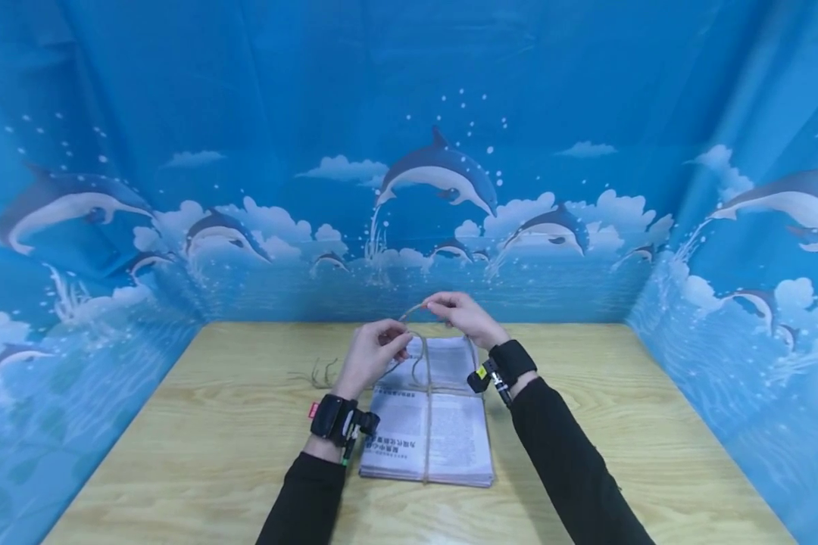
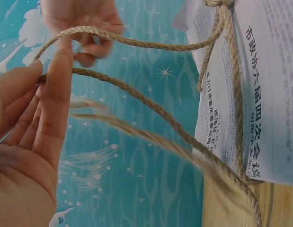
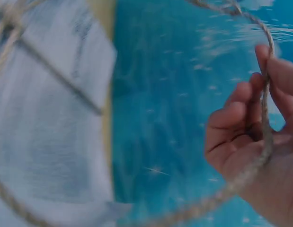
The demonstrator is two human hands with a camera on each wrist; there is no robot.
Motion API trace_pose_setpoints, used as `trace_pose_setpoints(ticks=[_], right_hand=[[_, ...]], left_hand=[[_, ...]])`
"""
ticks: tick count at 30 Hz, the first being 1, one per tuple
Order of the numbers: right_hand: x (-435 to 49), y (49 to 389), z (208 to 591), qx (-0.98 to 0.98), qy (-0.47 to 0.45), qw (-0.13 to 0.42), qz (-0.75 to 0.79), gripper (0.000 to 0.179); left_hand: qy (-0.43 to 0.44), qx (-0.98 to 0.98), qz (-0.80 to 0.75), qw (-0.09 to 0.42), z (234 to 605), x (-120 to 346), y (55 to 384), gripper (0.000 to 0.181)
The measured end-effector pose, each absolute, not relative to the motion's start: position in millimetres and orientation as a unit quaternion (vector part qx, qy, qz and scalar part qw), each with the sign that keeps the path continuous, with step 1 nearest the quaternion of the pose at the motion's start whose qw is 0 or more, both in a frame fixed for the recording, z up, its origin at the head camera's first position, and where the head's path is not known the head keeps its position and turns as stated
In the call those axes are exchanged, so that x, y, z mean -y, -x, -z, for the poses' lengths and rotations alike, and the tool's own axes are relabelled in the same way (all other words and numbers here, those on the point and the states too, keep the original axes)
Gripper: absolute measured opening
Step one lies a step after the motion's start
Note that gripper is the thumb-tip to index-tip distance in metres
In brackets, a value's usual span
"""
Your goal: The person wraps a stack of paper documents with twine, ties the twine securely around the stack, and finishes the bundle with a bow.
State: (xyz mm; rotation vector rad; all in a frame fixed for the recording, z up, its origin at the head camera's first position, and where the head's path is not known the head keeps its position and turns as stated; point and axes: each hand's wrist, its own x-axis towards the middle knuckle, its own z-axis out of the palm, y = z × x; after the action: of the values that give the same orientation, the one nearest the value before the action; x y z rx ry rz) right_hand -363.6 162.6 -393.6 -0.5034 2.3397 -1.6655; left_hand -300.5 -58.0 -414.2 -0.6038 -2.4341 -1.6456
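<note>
A stack of folded newspapers point(image 1: 460, 446) lies on the table, bound lengthwise and crosswise with braided twine point(image 1: 428, 435). Above its far end, my left hand point(image 1: 366, 357) pinches the twine between thumb and fingers. Farther up and to the right, my right hand point(image 1: 469, 316) pinches another part of it between thumb and forefinger. Between the hands runs a short raised stretch of cord. In the left wrist view, strands of twine point(image 2: 146, 105) run from the fingers toward the bundle. A loop of cord point(image 3: 267, 113) crosses the right palm in the right wrist view.
Loose twine ends point(image 1: 323, 372) trail over the table at the left of the stack. The wooden table point(image 1: 218, 454) ends at a blue dolphin-printed curtain point(image 1: 279, 280) behind and at both sides. Each wrist wears a black strap with a small camera.
</note>
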Motion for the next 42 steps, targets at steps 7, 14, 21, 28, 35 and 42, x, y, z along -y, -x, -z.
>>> trace_pose_setpoints(ticks=[7,14,21,28,35,42], right_hand=[[-145.9,359.5,427.1,-0.849,0.228,0.131,0.458,0.025],[-140.5,356.4,444.0,-0.871,0.244,0.112,0.412,0.025],[-146.0,353.5,444.7,-0.834,0.195,0.064,0.512,0.034],[-144.6,339.6,426.1,-0.807,0.188,0.01,0.56,0.04],[-139.6,318.5,421.4,-0.842,0.209,-0.023,0.496,0.029],[-138.5,315.2,431.2,-0.826,0.189,-0.079,0.526,0.025]], left_hand=[[0.21,0.802,0.554,0.069,416.1,58.8,301.6,0.018],[0.209,0.807,0.548,0.077,417.2,59.1,303.2,0.022],[0.194,0.824,0.528,0.067,418.0,59.2,302.8,0.022],[0.206,0.821,0.527,0.076,416.5,59.8,305.0,0.021],[0.191,0.822,0.531,0.075,416.8,59.2,302.8,0.017],[0.188,0.851,0.483,0.083,420.3,61.3,305.8,0.015]])
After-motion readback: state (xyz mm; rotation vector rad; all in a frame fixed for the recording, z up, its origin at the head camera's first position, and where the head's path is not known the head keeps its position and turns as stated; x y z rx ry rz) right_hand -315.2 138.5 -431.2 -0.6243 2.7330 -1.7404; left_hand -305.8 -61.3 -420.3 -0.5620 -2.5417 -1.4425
